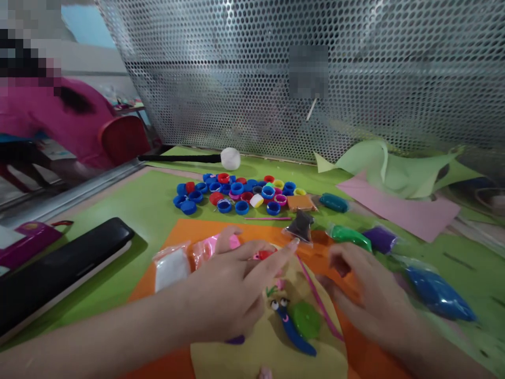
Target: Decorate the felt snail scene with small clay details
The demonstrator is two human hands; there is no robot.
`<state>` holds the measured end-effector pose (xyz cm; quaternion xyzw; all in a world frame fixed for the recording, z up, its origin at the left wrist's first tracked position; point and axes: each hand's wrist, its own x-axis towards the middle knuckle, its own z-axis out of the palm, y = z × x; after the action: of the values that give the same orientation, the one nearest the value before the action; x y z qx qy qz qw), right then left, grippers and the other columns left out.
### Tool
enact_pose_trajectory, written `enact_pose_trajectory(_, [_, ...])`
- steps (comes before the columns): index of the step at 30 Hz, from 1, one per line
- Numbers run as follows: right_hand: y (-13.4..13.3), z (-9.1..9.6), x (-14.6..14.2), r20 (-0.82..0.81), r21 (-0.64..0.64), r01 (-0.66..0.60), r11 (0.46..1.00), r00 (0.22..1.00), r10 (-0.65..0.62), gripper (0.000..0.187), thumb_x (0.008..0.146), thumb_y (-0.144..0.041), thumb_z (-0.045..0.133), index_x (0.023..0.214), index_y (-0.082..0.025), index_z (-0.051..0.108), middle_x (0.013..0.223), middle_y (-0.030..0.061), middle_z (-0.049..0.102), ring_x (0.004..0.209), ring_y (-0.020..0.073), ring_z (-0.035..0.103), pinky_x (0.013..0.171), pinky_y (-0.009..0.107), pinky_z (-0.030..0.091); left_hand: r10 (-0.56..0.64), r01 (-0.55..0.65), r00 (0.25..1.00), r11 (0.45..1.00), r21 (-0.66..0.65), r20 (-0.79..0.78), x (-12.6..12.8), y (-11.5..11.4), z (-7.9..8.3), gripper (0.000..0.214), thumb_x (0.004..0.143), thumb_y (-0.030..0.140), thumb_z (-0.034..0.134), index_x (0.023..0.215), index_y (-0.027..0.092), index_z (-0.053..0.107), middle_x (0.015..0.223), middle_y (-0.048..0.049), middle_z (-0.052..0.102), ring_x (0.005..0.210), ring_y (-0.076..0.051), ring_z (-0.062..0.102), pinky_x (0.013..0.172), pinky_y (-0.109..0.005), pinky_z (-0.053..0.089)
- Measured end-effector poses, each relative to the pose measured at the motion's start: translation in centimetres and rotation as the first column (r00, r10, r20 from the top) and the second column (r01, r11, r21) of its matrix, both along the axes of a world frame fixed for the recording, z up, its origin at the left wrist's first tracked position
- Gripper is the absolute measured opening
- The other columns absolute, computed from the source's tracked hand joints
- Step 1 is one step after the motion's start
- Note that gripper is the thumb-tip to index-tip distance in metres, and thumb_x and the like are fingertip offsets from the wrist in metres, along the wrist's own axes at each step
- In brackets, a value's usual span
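My left hand (232, 287) lies over a yellow paper cut-out (252, 360) with its fingers apart. Its stretched index finger reaches the upper end of a pink clay strip (315, 295) along the paper's right edge. Just right of that strip is my right hand (366, 297), fingers loosely bent and apart, holding nothing. Between the hands, a blue clay figure (294, 334) with eyes and a smile sits beside a flat green clay disc (306, 320). Part of a red clay piece (266, 255) shows past my left fingers; they hide what is underneath.
Orange paper (158, 337) lies under the cut-out. Around it are clay packets: white (171, 268), dark (300, 226), green (349, 237), purple (379, 239) and blue (437, 289). Bottle caps (236, 188) cluster behind. A black case (67, 273) lies left; a perforated metal panel (256, 79) stands behind.
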<state>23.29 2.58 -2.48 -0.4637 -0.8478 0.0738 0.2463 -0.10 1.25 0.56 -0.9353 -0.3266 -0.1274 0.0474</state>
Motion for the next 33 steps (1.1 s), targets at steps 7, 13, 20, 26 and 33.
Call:
enact_pose_trajectory(7, [-0.2, 0.2, -0.8, 0.259, -0.193, 0.055, 0.98, 0.966, -0.003, 0.016, 0.071, -0.012, 0.047, 0.059, -0.019, 0.04, 0.059, 0.0008, 0.046, 0.059, 0.0187, 0.043, 0.053, 0.027, 0.023, 0.082, -0.079, 0.995, 0.995, -0.066, 0.051, -0.4, 0.3, 0.4, 0.051, 0.078, 0.006, 0.034, 0.128, 0.012, 0.03, 0.104, -0.011, 0.062, 0.105, -0.024, 0.051, 0.081, -0.042, 0.047])
enact_pose_trajectory(13, [0.0, 0.2, -0.5, 0.025, -0.292, 0.08, 0.953, 0.997, -0.076, 0.014, 0.075, -0.019, 0.042, 0.061, -0.019, 0.042, 0.053, -0.0024, 0.044, 0.047, 0.0129, 0.039, 0.045, 0.024, 0.022, 0.119, -0.115, 0.989, 0.992, -0.045, 0.092, -0.9, -0.1, 1.2, 0.043, 0.078, 0.007, 0.037, 0.12, 0.015, 0.043, 0.099, -0.0072, 0.064, 0.112, -0.023, 0.047, 0.085, -0.038, 0.045])
enact_pose_trajectory(20, [0.0, 0.7, -0.7, -0.365, -0.378, -0.055, 0.924, 0.926, -0.094, 0.026, 0.088, -0.038, 0.031, 0.074, -0.02, 0.044, 0.059, -0.0033, 0.041, 0.049, 0.0103, 0.038, 0.043, 0.02, 0.033, 0.153, -0.149, 0.972, 0.988, -0.034, 0.176, -2.7, -2.1, -0.1, 0.039, 0.08, 0.011, 0.038, 0.117, 0.02, 0.046, 0.108, -0.0043, 0.062, 0.115, -0.022, 0.046, 0.09, -0.036, 0.043])
enact_pose_trajectory(26, [0.3, -0.7, -0.5, -0.589, -0.598, -0.256, 0.759, 0.783, -0.199, 0.032, 0.089, -0.051, 0.041, 0.083, -0.02, 0.044, 0.066, -0.0026, 0.048, 0.052, 0.0089, 0.04, 0.05, 0.02, 0.037, 0.028, -0.025, 0.961, 1.0, -0.018, 0.276, -3.1, -2.6, -1.2, 0.041, 0.079, 0.007, 0.041, 0.119, 0.015, 0.045, 0.114, -0.0054, 0.06, 0.114, -0.018, 0.046, 0.1, -0.033, 0.035])
enact_pose_trajectory(33, [2.5, -0.5, -1.1, -0.574, -0.684, -0.395, 0.613, 0.81, -0.118, 0.035, 0.091, -0.053, 0.037, 0.085, -0.019, 0.043, 0.067, -0.0029, 0.045, 0.05, 0.0079, 0.038, 0.045, 0.018, 0.035, 0.049, 0.038, 0.834, 0.988, -0.147, 0.549, -2.6, -2.5, -2.4, 0.034, 0.073, 0.001, 0.043, 0.094, 0.024, 0.055, 0.078, 0.0044, 0.067, 0.08, -0.011, 0.06, 0.077, -0.021, 0.048])
